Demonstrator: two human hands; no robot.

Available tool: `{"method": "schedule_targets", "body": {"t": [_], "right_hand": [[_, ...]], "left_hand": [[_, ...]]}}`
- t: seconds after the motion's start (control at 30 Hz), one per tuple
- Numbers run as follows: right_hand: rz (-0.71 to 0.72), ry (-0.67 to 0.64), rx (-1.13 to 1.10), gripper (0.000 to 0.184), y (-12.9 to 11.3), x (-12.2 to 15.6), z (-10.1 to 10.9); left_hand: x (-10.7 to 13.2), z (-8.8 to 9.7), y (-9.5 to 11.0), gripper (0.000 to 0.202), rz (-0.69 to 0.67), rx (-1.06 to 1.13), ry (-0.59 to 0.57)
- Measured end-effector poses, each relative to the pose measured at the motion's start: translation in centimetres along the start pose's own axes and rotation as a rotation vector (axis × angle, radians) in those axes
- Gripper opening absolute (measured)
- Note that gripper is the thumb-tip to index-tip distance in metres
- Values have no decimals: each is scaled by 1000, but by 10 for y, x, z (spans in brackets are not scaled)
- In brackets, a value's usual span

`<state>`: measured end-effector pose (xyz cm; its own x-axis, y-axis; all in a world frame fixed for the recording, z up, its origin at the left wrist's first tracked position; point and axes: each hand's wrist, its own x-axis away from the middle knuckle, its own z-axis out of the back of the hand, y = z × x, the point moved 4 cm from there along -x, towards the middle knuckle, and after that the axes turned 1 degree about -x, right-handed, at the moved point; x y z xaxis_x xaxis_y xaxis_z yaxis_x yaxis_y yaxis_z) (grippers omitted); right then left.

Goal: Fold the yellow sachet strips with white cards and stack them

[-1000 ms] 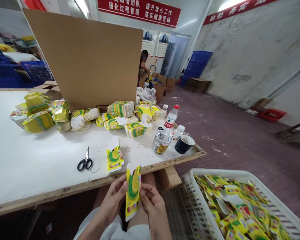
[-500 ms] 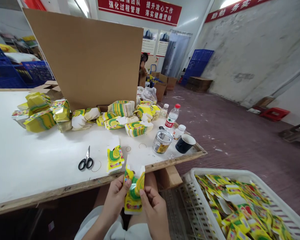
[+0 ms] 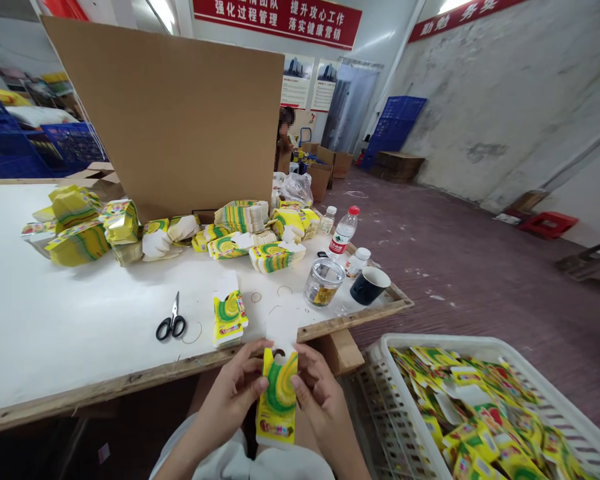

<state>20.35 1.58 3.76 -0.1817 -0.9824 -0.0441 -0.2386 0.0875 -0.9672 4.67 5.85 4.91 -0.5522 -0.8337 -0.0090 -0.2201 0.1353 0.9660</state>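
A yellow and green printed carton (image 3: 279, 400) is held upright over my lap, its white top flap raised. My left hand (image 3: 235, 387) grips its left edge, thumb in front and fingers behind. On the opposite edge, my right hand (image 3: 323, 393) pinches it the same way. Just beyond, on the table's front part, lies a small stack of flat cartons (image 3: 230, 318) in the same print. Black-handled scissors (image 3: 172, 321) rest to the left of that stack, beside a thin rubber band (image 3: 193, 333).
More bundled cartons (image 3: 277, 256) line the white table (image 3: 80, 320) before a big cardboard sheet (image 3: 180, 120). A clear jar (image 3: 324, 283), dark mug (image 3: 370, 285) and water bottle (image 3: 343, 233) stand at the right corner. A white basket (image 3: 395, 393) of cartons sits right. A person (image 3: 284, 137) is behind.
The carton has shifted slightly right and now faces me more squarely. Both hands have moved right with it, my right hand's fingers now further behind its edge.
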Motion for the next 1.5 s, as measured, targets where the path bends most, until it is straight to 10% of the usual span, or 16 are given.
{"method": "schedule_targets", "body": {"t": [0.17, 0.33, 0.47, 0.67, 1.17, 1.5], "right_hand": [[-41, -96, 103, 24, -9, -6, 7], [33, 16, 165, 26, -14, -10, 10], [77, 176, 96, 31, -13, -9, 20], [-53, -59, 291, 36, -11, -11, 13], [3, 15, 739, 36, -6, -16, 7], [41, 35, 281, 27, -10, -13, 13]], "left_hand": [[5, -7, 2, 33, 116, 168, -83], [3, -5, -4, 70, 132, 149, -70], [-1, -1, -5, 48, 121, 65, -30], [-3, -4, -7, 46, 36, -61, -13], [-2, -9, -4, 51, 51, 6, 2], [-6, -11, -9, 44, 93, 150, 20]]}}
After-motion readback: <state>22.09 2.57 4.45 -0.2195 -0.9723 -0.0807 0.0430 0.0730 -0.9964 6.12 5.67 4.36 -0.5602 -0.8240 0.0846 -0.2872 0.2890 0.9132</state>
